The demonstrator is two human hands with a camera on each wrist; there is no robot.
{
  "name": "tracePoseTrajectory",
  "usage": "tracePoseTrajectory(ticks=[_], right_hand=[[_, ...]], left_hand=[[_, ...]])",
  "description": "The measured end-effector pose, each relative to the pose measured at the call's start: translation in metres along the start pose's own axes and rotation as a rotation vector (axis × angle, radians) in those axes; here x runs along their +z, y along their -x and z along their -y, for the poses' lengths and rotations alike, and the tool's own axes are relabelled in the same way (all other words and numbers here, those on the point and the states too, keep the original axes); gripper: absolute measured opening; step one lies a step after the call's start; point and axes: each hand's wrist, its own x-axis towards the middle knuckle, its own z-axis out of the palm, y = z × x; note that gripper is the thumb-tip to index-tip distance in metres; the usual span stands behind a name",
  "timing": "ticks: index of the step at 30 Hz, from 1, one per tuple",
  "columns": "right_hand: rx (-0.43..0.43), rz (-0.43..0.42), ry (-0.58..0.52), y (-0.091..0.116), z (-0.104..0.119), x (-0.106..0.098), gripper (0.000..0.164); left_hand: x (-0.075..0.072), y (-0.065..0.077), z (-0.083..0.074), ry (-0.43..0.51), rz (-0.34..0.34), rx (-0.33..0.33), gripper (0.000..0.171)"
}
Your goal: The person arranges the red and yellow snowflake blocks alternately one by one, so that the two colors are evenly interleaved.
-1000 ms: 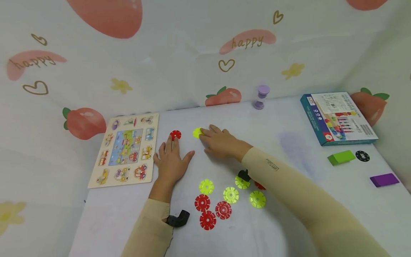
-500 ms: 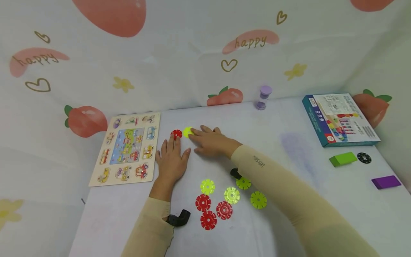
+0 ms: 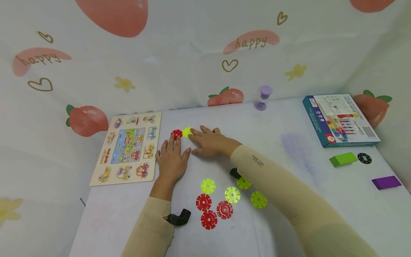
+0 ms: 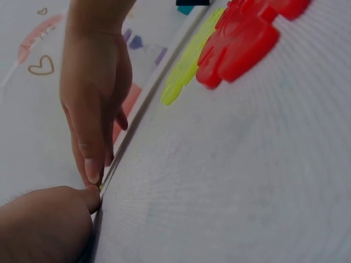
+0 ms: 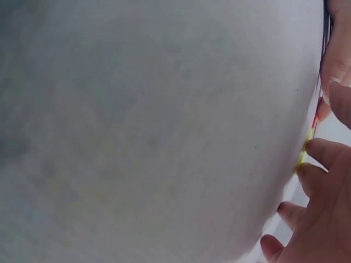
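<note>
At the tips of my left fingers [image 3: 171, 144], laid out straight with the thumb apart, here's the red disc [image 3: 176, 132], just ahead, its near edge partly covered. My right fingers [image 3: 197, 133] come in from the other side, extended and spaced, clamped on nothing, tips at the right edge of the yellow disc [image 3: 186, 132]. Yellow lies immediately right of red, rims meeting or nearly; I can't tell. Both are round, no long axis, thin and bright, red's rim slotted, flat on the worktop [image 3: 237, 121].
</note>
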Motion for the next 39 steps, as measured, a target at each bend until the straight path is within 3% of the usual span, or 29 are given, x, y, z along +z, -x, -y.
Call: tracePoseTrajectory(ticks=[6, 11, 14, 18, 22, 25, 29, 33, 36, 39], right_hand=[[-0.003, -0.002, -0.062, 0.0, 0.0, -0.002, 0.074], [-0.003, -0.083, -0.322, 0.014, -0.009, -0.017, 0.071], [-0.038, -0.173, -0.535, 0.035, -0.019, -0.027, 0.065], [-0.132, -0.241, -0.766, 0.075, -0.024, -0.029, 0.053], [-0.219, -0.241, -0.862, 0.119, -0.025, -0.013, 0.043], [-0.236, -0.238, -0.882, 0.148, -0.032, 0.008, 0.042], [-0.192, -0.258, -0.879, 0.177, -0.039, 0.037, 0.047], [-0.175, -0.28, -0.834, 0.193, -0.025, 0.055, 0.051], [-0.234, -0.247, -0.751, 0.196, -0.008, 0.065, 0.054], [-0.327, -0.218, -0.583, 0.196, 0.005, 0.076, 0.057]], left_hand=[[0.001, -0.001, 0.001, 0.014, -0.009, 0.004, 0.072], [0.001, -0.002, 0.0, 0.055, -0.046, 0.016, 0.075], [0.001, -0.004, -0.002, 0.092, -0.063, 0.055, 0.075], [0.001, -0.004, -0.004, 0.075, -0.032, 0.1, 0.078], [0.004, -0.006, -0.006, 0.021, -0.003, 0.123, 0.081], [0.007, -0.01, -0.008, 0.008, 0.003, 0.147, 0.082], [0.009, -0.014, -0.011, 0.009, 0.016, 0.175, 0.083], [0.01, -0.016, -0.011, -0.006, 0.037, 0.175, 0.083], [0.011, -0.016, -0.01, -0.015, 0.043, 0.164, 0.081], [0.012, -0.015, -0.01, -0.012, 0.038, 0.168, 0.081]])
